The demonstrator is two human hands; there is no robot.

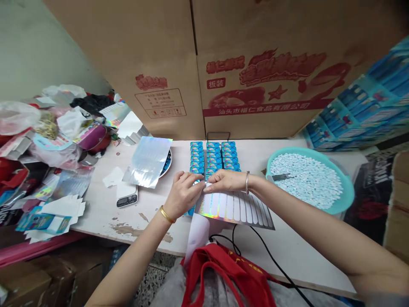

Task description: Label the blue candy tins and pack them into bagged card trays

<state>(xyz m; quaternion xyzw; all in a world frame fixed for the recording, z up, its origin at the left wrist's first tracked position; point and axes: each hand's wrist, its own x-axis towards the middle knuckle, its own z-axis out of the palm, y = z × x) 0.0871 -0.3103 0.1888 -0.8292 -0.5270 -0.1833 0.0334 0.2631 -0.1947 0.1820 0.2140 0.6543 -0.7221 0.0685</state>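
My left hand (pixel 185 194), with a gold bangle at the wrist, has its fingers closed in a pinch over a shiny sheet's upper left corner; what is between them is hidden. My right hand (pixel 225 181), wearing a silver bangle, is closed at that corner, thumb along the edge of the sticker sheet (pixel 238 209). The sheet shows silver, rainbow-glinting strips and tilts over the table edge. White backing paper (pixel 198 234) hangs below it. Just beyond my hands lie small blue packs (pixel 214 155) in three columns, the nearest partly covered by my hands.
A turquoise basin (pixel 349 192) of pale tablets holds a metal scoop (pixel 281 177). Left are a silver sheet (pixel 150 160) over a bowl, a small digital scale (pixel 127 200) and piled bags (pixel 60 123). Cardboard cartons (pixel 172 51) wall the back; a black cable (pixel 265 247) crosses the front.
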